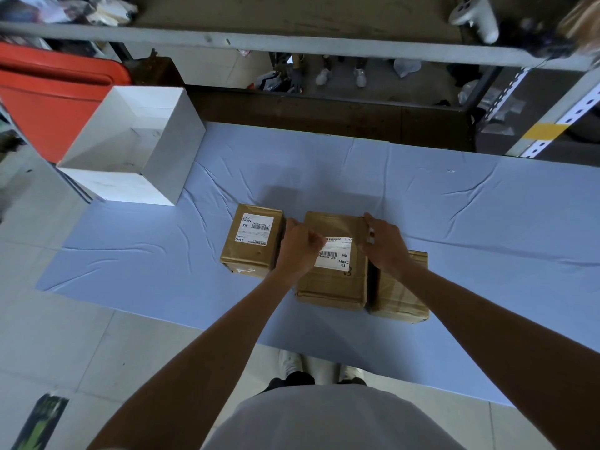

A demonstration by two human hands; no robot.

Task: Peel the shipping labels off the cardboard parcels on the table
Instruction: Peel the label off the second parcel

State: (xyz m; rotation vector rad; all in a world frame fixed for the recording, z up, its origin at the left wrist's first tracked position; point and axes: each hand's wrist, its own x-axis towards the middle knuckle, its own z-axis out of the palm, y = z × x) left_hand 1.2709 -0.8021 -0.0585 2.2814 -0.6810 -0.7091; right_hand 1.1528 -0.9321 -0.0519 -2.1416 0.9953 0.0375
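Note:
Three brown cardboard parcels lie side by side on the blue-covered table (454, 222). The left parcel (251, 251) carries a white label (255, 230) on top. The middle parcel (334, 287) bears a white barcode label (336, 256). My left hand (300, 246) rests curled at that label's left edge, fingers pinched at its upper left corner. My right hand (383, 243) grips the middle parcel's far right corner. The right parcel (401, 297) is partly hidden under my right wrist, and no label shows on it.
An empty white box (136, 147) stands at the table's far left corner, with a red bin (48, 92) behind it. A grey metal shelf rail (292, 43) crosses overhead at the back. A perforated rack post (558, 121) rises at the right.

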